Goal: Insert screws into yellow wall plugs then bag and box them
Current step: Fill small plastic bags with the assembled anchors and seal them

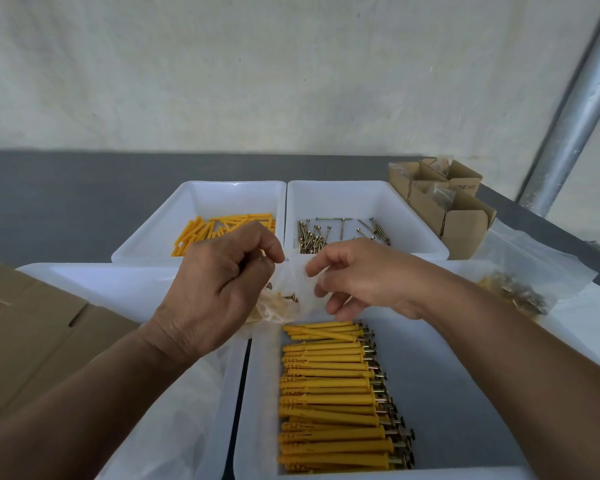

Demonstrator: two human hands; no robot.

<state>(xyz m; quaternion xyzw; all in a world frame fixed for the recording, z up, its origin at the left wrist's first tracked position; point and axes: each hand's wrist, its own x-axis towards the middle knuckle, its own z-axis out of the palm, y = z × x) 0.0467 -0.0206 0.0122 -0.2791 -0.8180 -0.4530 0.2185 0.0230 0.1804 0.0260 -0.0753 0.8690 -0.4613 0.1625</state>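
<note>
Holding a small clear bag (293, 289) between both hands, above the white trays.
Head view: the left hand (215, 289) has its grip curled tight, pinching the bag's top edge. The right hand (364, 278) pinches the opposite edge with thumb and forefinger, its other fingers loose. Yellow plugs with screws show inside the bag. Below lies a near tray (257, 410) of assembled plugs (329, 393). Behind it, one tray holds bare plugs (222, 226) and another loose screws (326, 233). Cardboard boxes (440, 199) stand on the grey counter (49, 202) at the right, near a filled bag (520, 289).
</note>
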